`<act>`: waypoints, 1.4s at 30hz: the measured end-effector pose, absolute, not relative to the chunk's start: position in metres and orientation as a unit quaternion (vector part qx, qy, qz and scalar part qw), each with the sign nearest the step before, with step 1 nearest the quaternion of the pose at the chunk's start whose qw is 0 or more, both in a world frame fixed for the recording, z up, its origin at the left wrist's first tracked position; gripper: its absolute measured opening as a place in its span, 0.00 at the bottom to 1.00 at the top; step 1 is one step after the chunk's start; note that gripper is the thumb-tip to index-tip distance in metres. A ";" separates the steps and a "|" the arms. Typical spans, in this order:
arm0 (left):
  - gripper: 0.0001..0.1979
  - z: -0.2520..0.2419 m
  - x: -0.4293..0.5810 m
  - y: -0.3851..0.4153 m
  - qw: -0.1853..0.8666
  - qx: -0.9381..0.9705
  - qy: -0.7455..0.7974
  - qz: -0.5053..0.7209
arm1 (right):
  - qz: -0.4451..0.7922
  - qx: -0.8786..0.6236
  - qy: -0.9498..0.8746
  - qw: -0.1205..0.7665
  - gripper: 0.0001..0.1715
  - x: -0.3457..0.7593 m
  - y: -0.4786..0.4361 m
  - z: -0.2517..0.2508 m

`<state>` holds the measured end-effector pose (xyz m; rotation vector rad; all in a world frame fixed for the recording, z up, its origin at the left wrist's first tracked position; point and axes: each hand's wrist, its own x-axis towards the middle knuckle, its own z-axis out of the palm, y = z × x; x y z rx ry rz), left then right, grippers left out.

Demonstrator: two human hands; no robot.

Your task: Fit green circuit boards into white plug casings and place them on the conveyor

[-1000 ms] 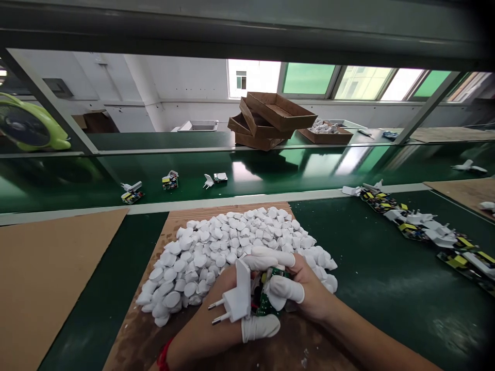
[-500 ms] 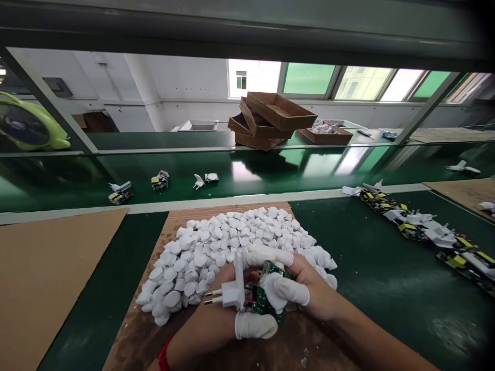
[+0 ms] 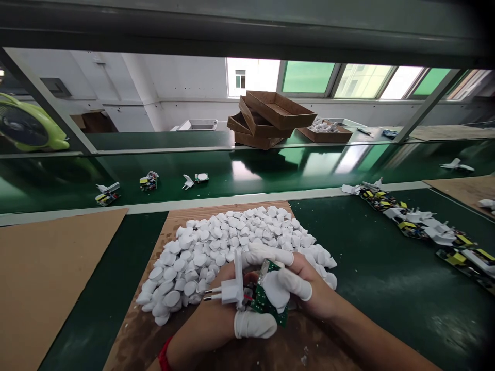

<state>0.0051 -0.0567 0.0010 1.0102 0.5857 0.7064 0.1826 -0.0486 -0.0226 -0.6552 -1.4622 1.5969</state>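
Observation:
A green circuit board [image 3: 265, 300] with a white plug [image 3: 232, 291] wired to its left side is held between my two hands. A round white pad [image 3: 276, 289] lies on the board's upper face. My left hand [image 3: 228, 322] is closed round the board from the left, its thumb along the lower edge. My right hand [image 3: 309, 291] grips from the right, thumb against the pad's upper right edge and fingers behind the board. White finger cots cover the visible fingertips. Just beyond, a heap of white pads [image 3: 232, 237] sits on a brown board [image 3: 135, 330].
Circuit boards with plugs lie in a row [image 3: 429, 226] on the right. Several more units, such as one board [image 3: 148, 181], rest on the green belt [image 3: 170, 159]. Cardboard trays [image 3: 270, 118] are stacked behind. A cardboard sheet [image 3: 50, 268] lies left; a green fan [image 3: 31, 123] stands far left.
My right thumb has shifted up and slightly right, baring more of the pad. The units on the belt have moved left. My left hand has barely moved.

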 end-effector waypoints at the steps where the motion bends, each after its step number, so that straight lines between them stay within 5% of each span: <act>1: 0.39 0.001 0.005 -0.057 0.775 0.464 0.273 0.331 | 0.639 -0.266 -0.583 0.426 0.31 0.183 -0.049 -0.023; 14: 0.27 -0.021 0.007 -0.059 0.728 0.472 0.308 0.391 | 0.572 -0.278 -0.657 0.405 0.35 0.184 -0.059 -0.028; 33: 0.33 -0.012 0.009 -0.061 0.708 0.498 0.331 0.375 | 0.568 -0.280 -0.658 0.408 0.41 0.183 -0.059 -0.032; 42: 0.19 -0.006 0.009 -0.060 0.653 0.546 0.370 0.371 | 0.595 -0.294 -0.627 0.409 0.47 0.177 -0.057 -0.024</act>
